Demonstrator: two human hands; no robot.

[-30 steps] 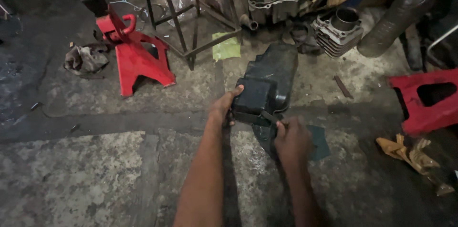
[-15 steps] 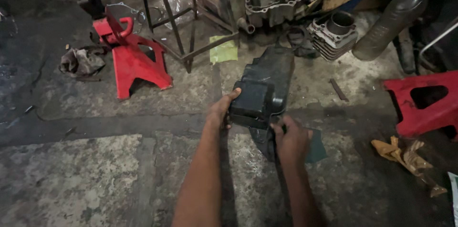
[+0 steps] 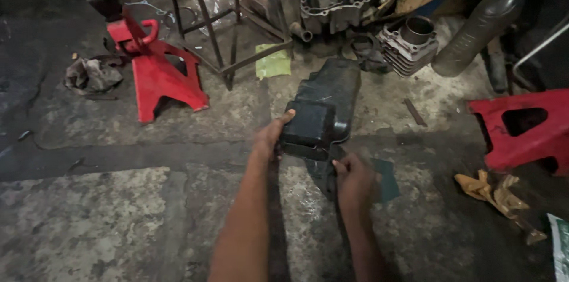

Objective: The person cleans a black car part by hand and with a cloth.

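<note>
A long black plastic casing (image 3: 325, 110) lies on the concrete floor, its near end lifted slightly. My left hand (image 3: 269, 137) grips the near left corner of that casing, thumb on top. Just below the casing's near edge, my right hand (image 3: 354, 178) is closed around a dark piece that hangs under it; what the piece is I cannot make out. A dark green flat sheet (image 3: 385, 178) lies on the floor right of my right hand.
A red jack stand (image 3: 160, 74) stands at the left, a crumpled rag (image 3: 89, 76) beside it. A metal frame stool (image 3: 231, 27), engine cylinder (image 3: 409, 45), plastic bottle (image 3: 483, 24), red stool (image 3: 524, 128) and yellow cloth (image 3: 492, 190) surround the spot.
The view has shifted slightly. Both hands stay on the black casing, and the right hand has drawn a little closer to its near edge.
</note>
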